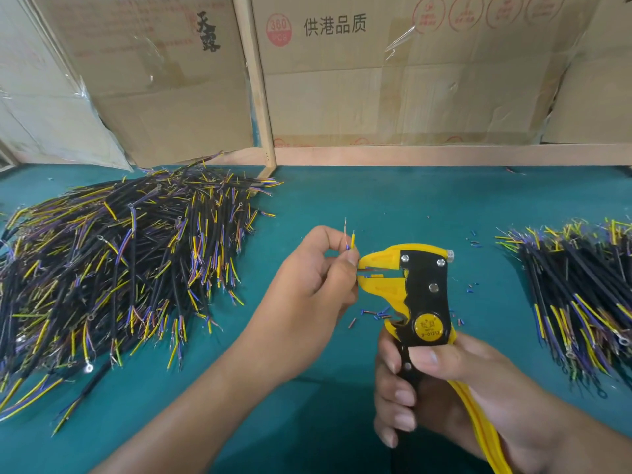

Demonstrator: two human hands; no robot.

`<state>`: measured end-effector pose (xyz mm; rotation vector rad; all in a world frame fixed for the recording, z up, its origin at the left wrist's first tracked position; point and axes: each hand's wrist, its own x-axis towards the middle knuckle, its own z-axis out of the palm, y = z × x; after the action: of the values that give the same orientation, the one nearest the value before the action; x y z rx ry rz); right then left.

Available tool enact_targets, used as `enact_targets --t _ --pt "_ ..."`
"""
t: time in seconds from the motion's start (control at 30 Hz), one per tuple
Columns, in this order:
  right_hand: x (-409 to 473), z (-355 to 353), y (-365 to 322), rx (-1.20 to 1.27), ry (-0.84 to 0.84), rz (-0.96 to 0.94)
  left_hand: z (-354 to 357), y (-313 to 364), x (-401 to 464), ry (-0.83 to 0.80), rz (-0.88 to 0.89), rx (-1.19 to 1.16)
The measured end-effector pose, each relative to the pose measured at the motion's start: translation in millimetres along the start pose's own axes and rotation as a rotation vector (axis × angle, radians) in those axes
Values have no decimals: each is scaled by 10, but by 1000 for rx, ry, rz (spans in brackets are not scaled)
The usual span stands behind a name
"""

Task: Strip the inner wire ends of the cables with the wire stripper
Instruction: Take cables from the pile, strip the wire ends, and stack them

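Right hand [455,381] nearest the camera, bottom right, fingers [393,398] curled round the handles of the stripper [422,292], thumb pressed on the black body just under the round yellow badge. Stripper upright, yellow-and-black, head pointing left, its yellow nose partly parted with a wire end sitting between the two halves.

Now left to right. Far left: big pile [113,265] of black cables with yellow, blue and purple inner wires, some with ring terminals, spread over the green tabletop [342,200] and reaching toward the back wall. Center: left hand [314,278] raised above the tabletop, thumb and forefinger pinching a cable [349,241] right at the stripper nose; the cable's loose inner ends, one yellow, one blue, one bare and thin, stick up above the fingertips. Rest of the cable is hidden inside the hand. Left thumb touches or nearly touches the yellow nose, cannot tell which.

Under the stripper head: scraps [372,314] of cut blue and reddish insulation scattered on the tabletop, a few more to the right of the tool. Far right: second pile [578,302] of the same cables, partly cut by the frame edge.

Behind: cardboard boxes [393,80] with printed characters stand along the back, a wooden post [254,80] between them.
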<state>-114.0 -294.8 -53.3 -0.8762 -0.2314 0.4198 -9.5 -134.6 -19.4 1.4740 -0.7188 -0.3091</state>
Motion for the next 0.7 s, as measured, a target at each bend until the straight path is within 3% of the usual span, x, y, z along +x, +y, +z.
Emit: enact_targets --t 0.27,0.5,0.7 --pt "-14 -2 -3 -23 20 3 -5 2 3 -33 16 -26" --pt "-25 27 -23 -82 90 5 -39 -26 -11 -25 107 222" --pt "-28 62 -36 -85 126 16 -32 -13 -11 -20 107 252"
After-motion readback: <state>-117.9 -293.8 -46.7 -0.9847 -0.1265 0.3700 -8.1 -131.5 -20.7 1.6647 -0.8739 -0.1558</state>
